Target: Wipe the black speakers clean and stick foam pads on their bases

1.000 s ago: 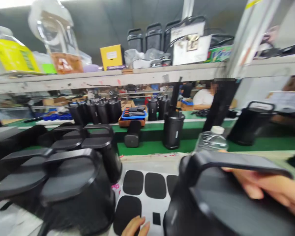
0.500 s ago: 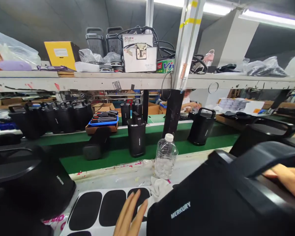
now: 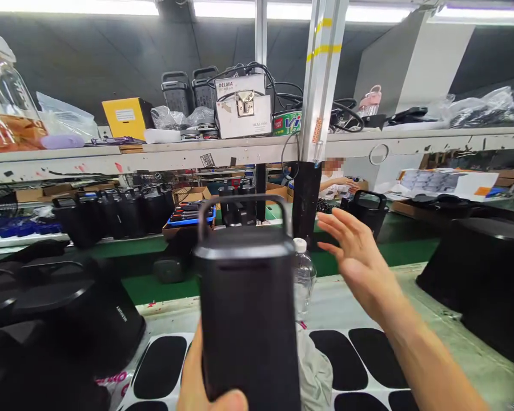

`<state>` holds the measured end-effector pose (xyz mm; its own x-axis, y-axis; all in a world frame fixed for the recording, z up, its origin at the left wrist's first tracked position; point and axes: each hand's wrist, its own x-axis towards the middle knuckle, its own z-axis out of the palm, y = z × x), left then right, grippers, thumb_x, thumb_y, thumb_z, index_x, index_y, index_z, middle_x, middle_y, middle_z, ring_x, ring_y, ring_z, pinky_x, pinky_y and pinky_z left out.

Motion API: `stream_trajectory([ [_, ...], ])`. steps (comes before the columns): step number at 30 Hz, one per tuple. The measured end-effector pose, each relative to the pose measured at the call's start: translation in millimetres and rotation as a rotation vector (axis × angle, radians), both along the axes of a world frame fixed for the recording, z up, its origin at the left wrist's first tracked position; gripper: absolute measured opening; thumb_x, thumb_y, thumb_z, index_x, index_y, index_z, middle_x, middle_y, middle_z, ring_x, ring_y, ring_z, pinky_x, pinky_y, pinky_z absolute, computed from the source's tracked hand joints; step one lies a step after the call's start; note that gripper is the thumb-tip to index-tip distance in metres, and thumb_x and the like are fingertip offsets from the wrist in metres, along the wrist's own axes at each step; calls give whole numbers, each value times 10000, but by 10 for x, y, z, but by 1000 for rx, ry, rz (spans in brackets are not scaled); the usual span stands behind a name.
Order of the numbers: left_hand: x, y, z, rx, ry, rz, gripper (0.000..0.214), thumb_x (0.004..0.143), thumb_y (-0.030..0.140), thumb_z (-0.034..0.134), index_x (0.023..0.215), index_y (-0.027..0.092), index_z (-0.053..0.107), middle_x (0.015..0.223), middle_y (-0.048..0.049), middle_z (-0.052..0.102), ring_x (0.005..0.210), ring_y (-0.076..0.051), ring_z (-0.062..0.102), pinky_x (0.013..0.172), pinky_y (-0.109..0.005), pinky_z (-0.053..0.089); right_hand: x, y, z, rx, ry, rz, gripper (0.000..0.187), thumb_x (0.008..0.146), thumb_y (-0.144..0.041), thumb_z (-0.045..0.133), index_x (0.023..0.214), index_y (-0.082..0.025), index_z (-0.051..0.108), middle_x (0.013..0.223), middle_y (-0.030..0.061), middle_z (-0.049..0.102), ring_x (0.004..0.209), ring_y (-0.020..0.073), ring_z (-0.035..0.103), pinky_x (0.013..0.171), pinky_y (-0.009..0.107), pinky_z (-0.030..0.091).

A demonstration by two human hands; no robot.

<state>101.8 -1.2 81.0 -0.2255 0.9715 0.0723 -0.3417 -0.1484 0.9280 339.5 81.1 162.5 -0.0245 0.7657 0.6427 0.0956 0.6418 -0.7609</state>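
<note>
A black portable speaker (image 3: 248, 319) with a loop handle stands upright in mid-view, slightly blurred. My left hand (image 3: 201, 377) grips its lower left side, thumb across the near face; the other fingers are partly hidden. To the right, my right hand (image 3: 355, 251) is raised with fingers apart, holding nothing. It is clear of the speaker. Behind the speaker, a clear plastic bottle (image 3: 305, 279) with a white cap is partly covered. Beneath lies a white sheet of rounded black pads (image 3: 160, 365), with a pale crumpled cloth (image 3: 314, 365) on it.
More black speakers (image 3: 107, 319) crowd the left, and others (image 3: 492, 274) stand at right. A green conveyor belt (image 3: 145, 291) runs behind, with another speaker (image 3: 370, 205) on it. Above spans a loaded shelf (image 3: 180, 151) with a metal post (image 3: 321, 80). A person (image 3: 336, 180) sits beyond.
The right hand has let go of the speaker's handle and risen, opening. The speaker has moved left from the right side and now stands upright, its lettering out of sight, with my left hand gripping it.
</note>
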Motion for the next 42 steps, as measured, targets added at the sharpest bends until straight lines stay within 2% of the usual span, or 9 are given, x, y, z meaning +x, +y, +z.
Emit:
stream_trajectory([
  [3,-116,111,130,-126,-266,18,793,496,513,836,1209,218,655,959,-68,787,1065,-401,684,944,-505,558,87,318,-470,-64,-243,-391,900,722,-578,719,1462,-291,296,1511,128,362,1414,315,320,1135,541,299],
  [8,-312,464,131,10,-391,140,611,498,567,803,1018,248,758,718,-7,781,895,-346,744,888,-441,600,15,630,-978,-231,-261,-351,1022,655,-625,724,1468,-189,283,1467,194,397,1328,352,433,1093,541,362],
  [16,-379,505,250,25,-425,-267,281,675,505,748,786,253,811,800,-25,794,1122,-345,670,1022,-423,521,118,586,-1116,-148,-304,-634,893,737,-672,657,1435,-187,382,1429,195,460,1243,364,510,1024,541,425],
  [21,-428,625,368,-40,-560,-320,299,698,497,757,807,225,814,811,-25,795,928,-281,746,991,-366,538,-179,234,-855,28,-433,-849,911,787,-731,537,1489,-192,324,1518,210,351,1401,436,300,1074,694,255],
  [26,-473,758,304,-65,-633,-487,366,705,556,739,850,228,812,881,-12,798,1026,-281,718,1070,-381,472,-615,-400,-454,87,-243,-488,725,883,-468,595,1516,-411,246,1532,37,380,1382,321,387,1113,570,333],
  [30,-445,759,259,-58,-578,-579,475,743,622,668,924,202,797,952,-57,792,1124,-320,671,1088,-435,447,-812,-549,-308,-13,-198,-175,718,893,-437,606,1509,-463,239,1530,24,392,1361,295,427,1069,520,415],
  [36,-265,580,443,159,-140,-247,667,647,440,809,1249,204,645,1217,-88,710,1187,-350,622,1024,-439,498,-1113,-143,-78,-174,-19,176,979,787,-542,714,1554,-364,132,1564,60,337,1398,277,384,1119,495,364],
  [39,-248,451,577,249,134,-71,924,619,369,833,1448,255,440,1336,-59,637,1249,-336,576,1016,-411,506,-1285,-34,-75,-186,214,294,891,797,-566,688,1523,-306,243,1459,75,490,1296,270,512,1075,459,431],
  [42,-285,388,617,224,161,-75,1085,496,378,882,1467,246,416,1339,-83,632,1253,-397,560,996,-453,520,-1378,-83,-130,-145,316,278,978,673,-697,717,1476,-271,358,1373,95,569,1286,332,515,1041,478,464],
])
